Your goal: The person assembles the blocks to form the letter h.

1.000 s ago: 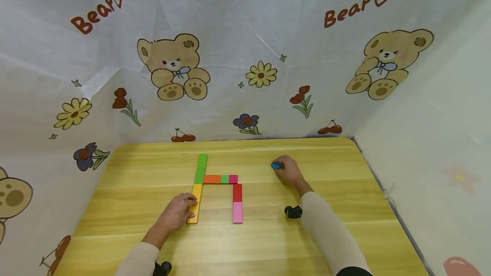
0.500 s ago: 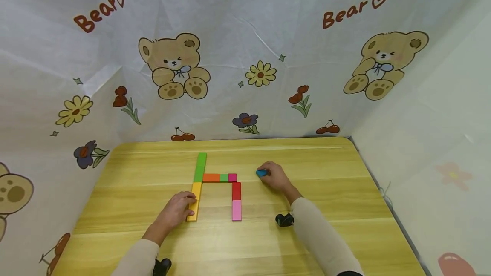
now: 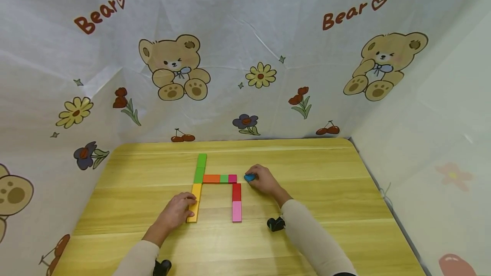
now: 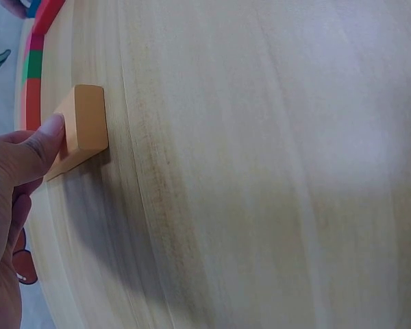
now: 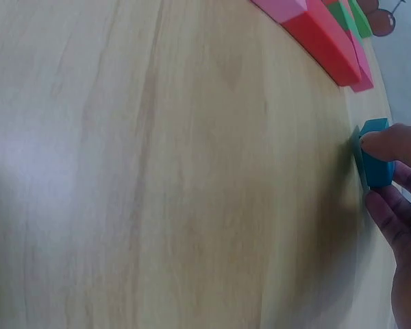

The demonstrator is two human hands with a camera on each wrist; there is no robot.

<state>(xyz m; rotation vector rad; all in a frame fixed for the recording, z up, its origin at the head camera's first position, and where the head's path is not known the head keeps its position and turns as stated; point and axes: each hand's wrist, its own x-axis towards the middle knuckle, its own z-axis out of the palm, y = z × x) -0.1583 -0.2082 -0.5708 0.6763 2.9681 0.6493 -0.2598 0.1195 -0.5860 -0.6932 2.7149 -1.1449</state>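
A row of two green blocks (image 3: 200, 168) and two yellow blocks (image 3: 197, 191) lies on the wooden table. My left hand (image 3: 175, 212) holds the nearer yellow block (image 4: 90, 118) with thumb and fingers, its fingertips partly hidden behind it in the left wrist view. From this row an orange block (image 3: 211, 178), a small green block (image 3: 224, 178) and a magenta block (image 3: 232, 178) run rightward. Below the magenta end come a red block (image 3: 236, 192) and a pink block (image 3: 237, 211). My right hand (image 3: 264, 179) pinches a blue block (image 5: 377, 170), just right of the magenta one.
The wooden table (image 3: 326, 173) ends at a white cloth wall (image 3: 222, 110) printed with bears and flowers. Small black devices hang at the left wrist (image 3: 162, 267) and right wrist (image 3: 276, 224).
My right hand has carried the blue block leftward and a little toward me, up close to the magenta block. The left hand stays at the yellow block.
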